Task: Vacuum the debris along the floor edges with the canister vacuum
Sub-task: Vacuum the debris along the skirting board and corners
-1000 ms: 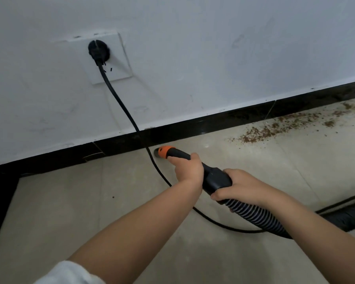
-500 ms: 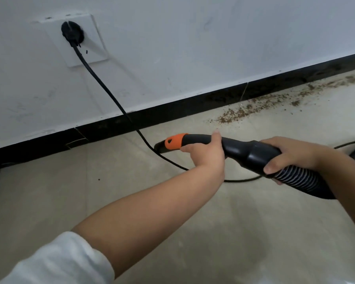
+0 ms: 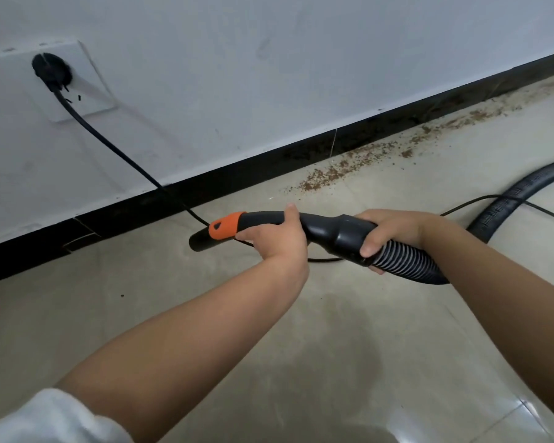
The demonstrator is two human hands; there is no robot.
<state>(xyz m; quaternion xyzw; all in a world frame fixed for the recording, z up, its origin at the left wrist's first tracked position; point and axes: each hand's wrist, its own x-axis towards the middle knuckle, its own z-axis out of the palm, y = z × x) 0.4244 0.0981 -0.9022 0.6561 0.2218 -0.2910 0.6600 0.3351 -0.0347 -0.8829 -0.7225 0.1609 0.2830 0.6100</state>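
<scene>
Since a second ago I've lifted the nozzle [image 3: 205, 239] off the baseboard [image 3: 141, 203], left hand [image 3: 274, 236] and right hand [image 3: 387, 230] gripping it, debris [image 3: 330, 174] unreached along the edge, and the power cord [image 3: 115, 148] crossing beneath could snag.

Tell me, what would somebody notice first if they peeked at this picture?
Probably the black vacuum nozzle with its orange band in the middle, gripped by the left hand in front and the right hand behind, where the ribbed hose starts. Next, the brown debris scattered along the black baseboard to the right. High on the left wall, a black plug sits in a white socket.
</scene>
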